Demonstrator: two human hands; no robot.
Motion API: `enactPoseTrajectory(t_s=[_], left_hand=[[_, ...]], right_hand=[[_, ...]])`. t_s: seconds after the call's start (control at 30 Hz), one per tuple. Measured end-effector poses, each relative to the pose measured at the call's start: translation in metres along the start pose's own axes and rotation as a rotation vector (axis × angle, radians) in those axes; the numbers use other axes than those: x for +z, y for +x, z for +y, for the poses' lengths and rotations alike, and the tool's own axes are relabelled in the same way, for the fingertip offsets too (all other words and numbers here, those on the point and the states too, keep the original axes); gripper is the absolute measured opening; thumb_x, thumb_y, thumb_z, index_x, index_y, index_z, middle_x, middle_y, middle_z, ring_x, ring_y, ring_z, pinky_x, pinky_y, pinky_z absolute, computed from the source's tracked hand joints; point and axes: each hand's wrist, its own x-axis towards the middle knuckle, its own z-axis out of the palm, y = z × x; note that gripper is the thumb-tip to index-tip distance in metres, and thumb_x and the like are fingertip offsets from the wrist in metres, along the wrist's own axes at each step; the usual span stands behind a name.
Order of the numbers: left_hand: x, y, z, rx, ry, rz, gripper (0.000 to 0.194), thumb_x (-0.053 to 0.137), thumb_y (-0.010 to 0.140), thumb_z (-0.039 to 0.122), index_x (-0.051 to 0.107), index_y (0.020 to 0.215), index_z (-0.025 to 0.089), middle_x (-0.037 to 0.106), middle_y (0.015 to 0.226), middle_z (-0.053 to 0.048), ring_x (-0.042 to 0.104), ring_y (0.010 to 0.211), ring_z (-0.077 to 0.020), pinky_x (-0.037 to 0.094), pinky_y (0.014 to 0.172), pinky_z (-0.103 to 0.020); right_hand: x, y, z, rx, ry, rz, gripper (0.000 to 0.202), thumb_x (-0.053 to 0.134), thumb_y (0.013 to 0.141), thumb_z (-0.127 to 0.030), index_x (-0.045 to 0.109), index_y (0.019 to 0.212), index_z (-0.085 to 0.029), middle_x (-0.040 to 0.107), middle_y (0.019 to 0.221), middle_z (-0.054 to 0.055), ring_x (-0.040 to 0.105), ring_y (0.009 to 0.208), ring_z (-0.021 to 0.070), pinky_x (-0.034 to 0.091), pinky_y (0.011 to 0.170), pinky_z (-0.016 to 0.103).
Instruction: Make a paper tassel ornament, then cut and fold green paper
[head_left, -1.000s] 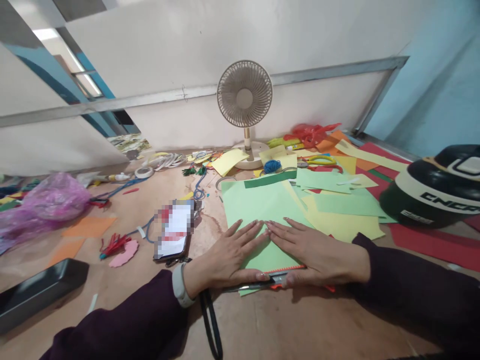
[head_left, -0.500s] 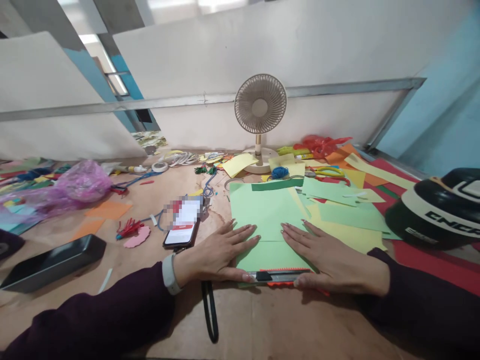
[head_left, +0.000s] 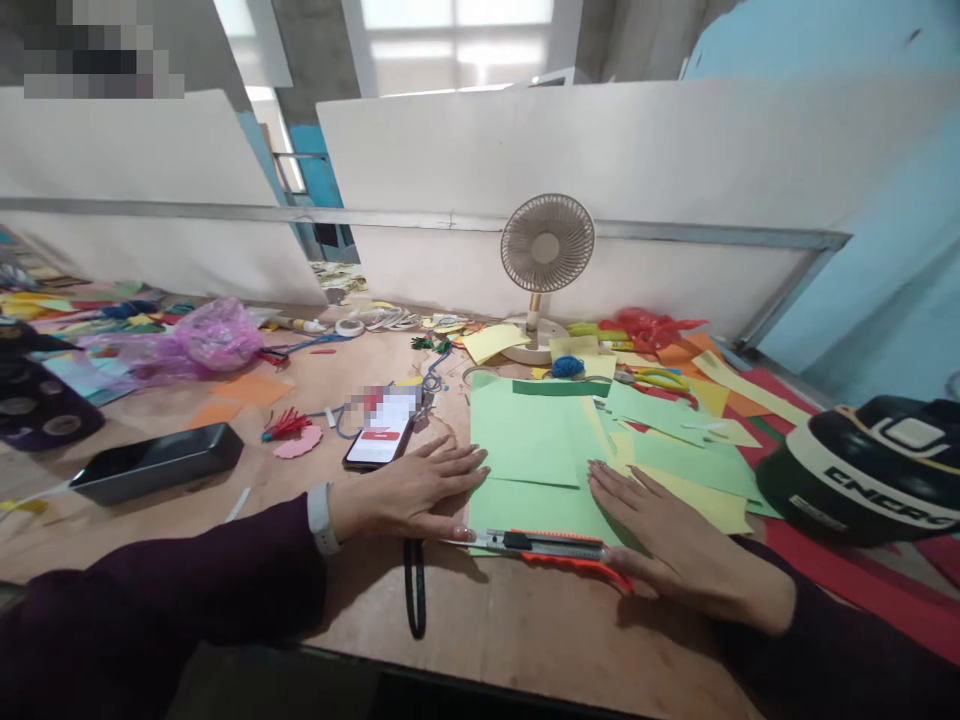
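Observation:
Light green paper sheets [head_left: 525, 430] lie in front of me. A box cutter [head_left: 555, 545] with an orange-red and black handle rests across their near edge, its blade end pointing left. My left hand [head_left: 420, 492] lies flat with fingers outstretched, fingertips at the left edge of the sheets and thumb by the blade end. My right hand [head_left: 660, 535] is flat too, fingers on the right side of the green paper, thumb at the handle's orange end. Neither hand is wrapped around anything. A dark green strip [head_left: 559, 387] lies along the top of the sheets.
A phone [head_left: 384, 428] lies beside my left hand, its black strap [head_left: 414, 590] near the table edge. A small fan [head_left: 547, 243] stands behind the paper. To the right is a black-and-cream cap [head_left: 870, 465]. A dark grey box [head_left: 161, 462] and pink plastic [head_left: 221, 335] lie left.
My view has tilted up and shifted left. My left hand has slid left, from on the green paper to its edge. The hands are wider apart, and more of the box cutter shows.

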Motion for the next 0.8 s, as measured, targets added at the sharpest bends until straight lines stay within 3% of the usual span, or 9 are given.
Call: enactPoseTrajectory(t_s=[0.17, 0.27, 0.37, 0.5, 0.6, 0.7, 0.8], left_hand=[[0.002, -0.003, 0.003, -0.049, -0.038, -0.006, 0.069, 0.038, 0.093, 0.061, 0.022, 0.150, 0.025, 0.020, 0.155, -0.009, 0.016, 0.144, -0.0255, 0.006, 0.117, -0.043], [0.004, -0.009, 0.009, -0.131, -0.018, -0.006, 0.072, 0.036, 0.092, 0.063, 0.022, 0.150, 0.023, 0.022, 0.154, -0.010, 0.017, 0.144, -0.0264, 0.006, 0.117, -0.045], [0.006, -0.015, 0.014, -0.168, 0.043, 0.055, 0.073, 0.038, 0.090, 0.066, 0.027, 0.148, 0.024, 0.032, 0.151, -0.010, 0.024, 0.142, -0.0269, 0.003, 0.116, -0.046], [0.004, -0.004, 0.012, -0.180, 0.099, 0.232, 0.067, 0.041, 0.090, 0.064, 0.042, 0.141, 0.021, 0.046, 0.144, -0.010, 0.036, 0.136, -0.0264, 0.013, 0.116, -0.042], [0.004, 0.020, 0.005, -0.195, 0.104, 0.258, 0.062, 0.036, 0.094, 0.058, 0.039, 0.143, 0.019, 0.038, 0.149, -0.011, 0.034, 0.138, -0.0249, 0.021, 0.114, -0.039], [0.008, 0.043, -0.002, -0.163, 0.047, 0.218, 0.071, 0.040, 0.092, 0.060, 0.029, 0.147, 0.017, 0.029, 0.152, -0.012, 0.025, 0.141, -0.0252, 0.020, 0.115, -0.039], [0.014, 0.055, -0.005, -0.170, 0.015, 0.214, 0.075, 0.042, 0.091, 0.062, 0.024, 0.149, 0.018, 0.028, 0.153, -0.013, 0.023, 0.142, -0.0262, 0.016, 0.116, -0.043]], right_hand=[[-0.004, 0.009, -0.032, -0.140, 0.041, 0.166, 0.065, 0.052, 0.085, -0.058, 0.053, 0.130, -0.010, 0.053, 0.134, 0.022, 0.053, 0.118, 0.0349, 0.046, 0.095, 0.052], [-0.004, 0.017, -0.049, -0.175, 0.025, 0.165, 0.034, 0.056, 0.088, -0.039, 0.064, 0.108, -0.012, 0.065, 0.110, 0.018, 0.060, 0.095, 0.0303, 0.052, 0.081, 0.047], [-0.006, 0.023, -0.052, -0.169, 0.059, 0.155, 0.017, 0.051, 0.090, -0.024, 0.063, 0.096, -0.014, 0.064, 0.096, 0.014, 0.059, 0.086, 0.0255, 0.051, 0.075, 0.042], [-0.017, 0.029, -0.045, -0.109, 0.211, 0.059, 0.009, 0.057, 0.086, -0.026, 0.059, 0.091, -0.018, 0.061, 0.093, 0.008, 0.056, 0.084, 0.0213, 0.049, 0.073, 0.035], [-0.025, 0.033, -0.040, -0.045, 0.279, -0.038, 0.014, 0.063, 0.081, -0.029, 0.057, 0.089, -0.019, 0.060, 0.091, 0.006, 0.055, 0.081, 0.0198, 0.047, 0.070, 0.033], [-0.033, 0.033, -0.033, -0.031, 0.345, -0.101, 0.023, 0.064, 0.079, -0.029, 0.059, 0.099, -0.019, 0.060, 0.094, 0.006, 0.056, 0.083, 0.0195, 0.047, 0.072, 0.032], [-0.043, 0.025, -0.020, -0.031, 0.417, -0.138, 0.018, 0.061, 0.083, -0.034, 0.063, 0.094, -0.020, 0.060, 0.095, 0.005, 0.057, 0.084, 0.0182, 0.047, 0.073, 0.030]])
